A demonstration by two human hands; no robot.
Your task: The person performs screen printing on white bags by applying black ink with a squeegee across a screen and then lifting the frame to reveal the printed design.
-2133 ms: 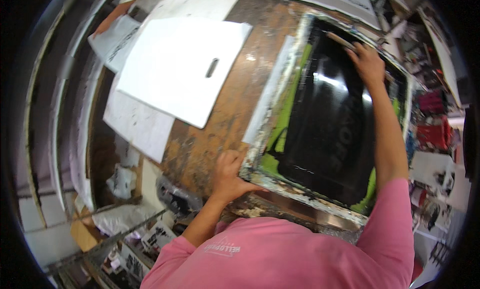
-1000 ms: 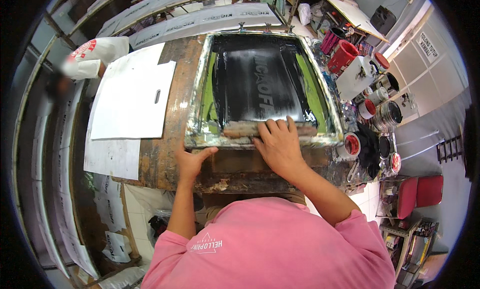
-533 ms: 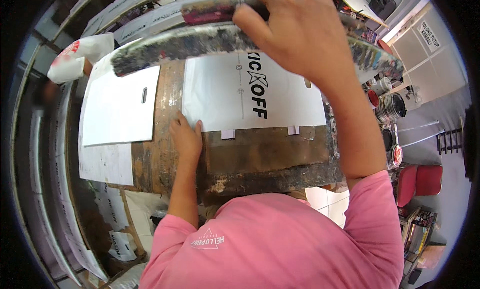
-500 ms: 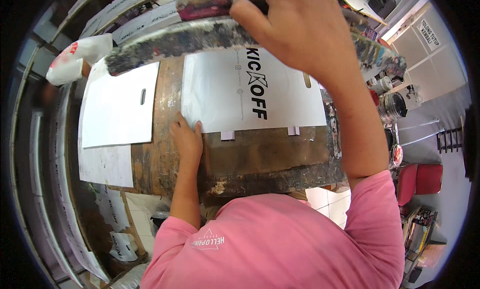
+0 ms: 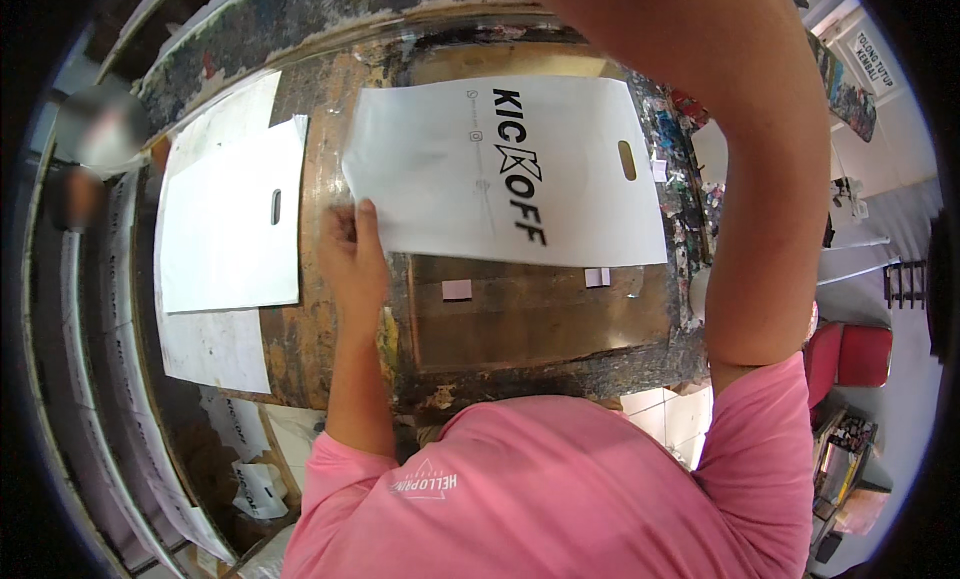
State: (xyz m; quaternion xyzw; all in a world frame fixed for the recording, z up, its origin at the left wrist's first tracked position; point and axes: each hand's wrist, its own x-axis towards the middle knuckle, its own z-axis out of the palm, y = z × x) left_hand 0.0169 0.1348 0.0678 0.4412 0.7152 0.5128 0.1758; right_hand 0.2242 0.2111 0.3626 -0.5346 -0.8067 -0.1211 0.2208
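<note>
My left hand (image 5: 355, 244) pinches the near left corner of a white plastic bag (image 5: 420, 194), printed with black lettering and with an oval handle hole at its right end. The bag's left part bows up off the board (image 5: 540, 329), and its near edge stands apart from two small pale tabs (image 5: 457, 290) stuck there. My right forearm (image 5: 765, 179) reaches up past the upper edge of the picture, so the right hand is out of sight. Along the top runs the paint-stained edge of a raised frame (image 5: 250, 39).
To the left lies a stack of blank white bags (image 5: 225, 229) with a handle hole, over a pale sheet (image 5: 215, 349). Racks (image 5: 120, 279) with printed bags line the far left. A red chair (image 5: 862, 354) and a shelf of supplies (image 5: 840, 469) stand at the right.
The stained frame has swung up and away, with my right arm rising out of view. My left hand has taken hold of the printed bag's corner and lifted it from the board.
</note>
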